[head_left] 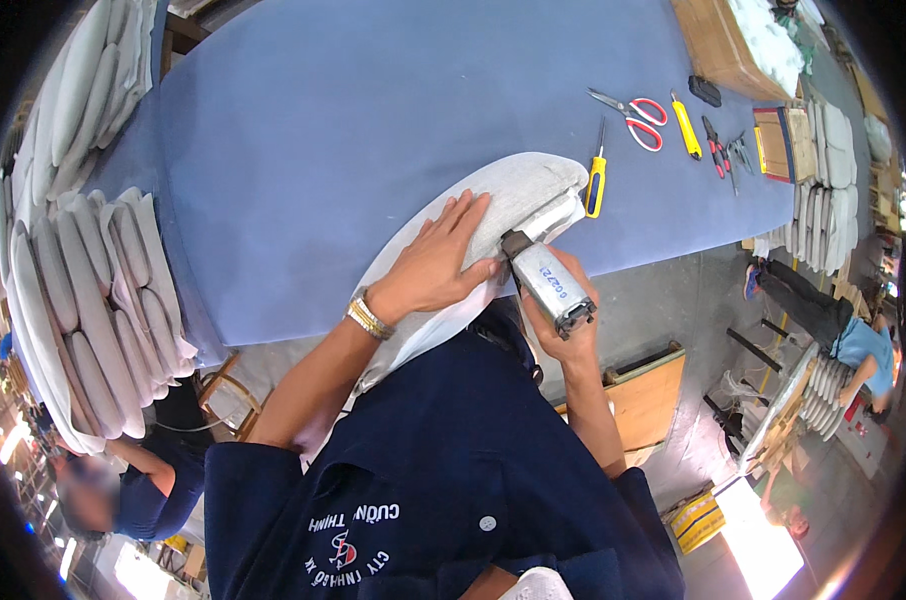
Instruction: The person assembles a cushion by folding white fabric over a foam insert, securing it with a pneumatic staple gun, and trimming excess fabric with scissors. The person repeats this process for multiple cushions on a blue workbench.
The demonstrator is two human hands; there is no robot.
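A light grey fabric-covered padded panel, long and curved, lies across the near edge of the blue-covered table, its lower end against my body. My left hand rests on top of the panel, palm down with fingers stretched out. In my right hand is a silver and black staple gun, gripped around its body. The gun's black nose touches or nearly touches the panel's right edge, where white material shows in a fold; exact contact is hard to tell.
Right of the panel lie a yellow screwdriver, red-handled scissors, a yellow utility knife and red-handled pliers. Stacked grey padded panels stand at the left. A cardboard box sits far right. Other people work on both sides.
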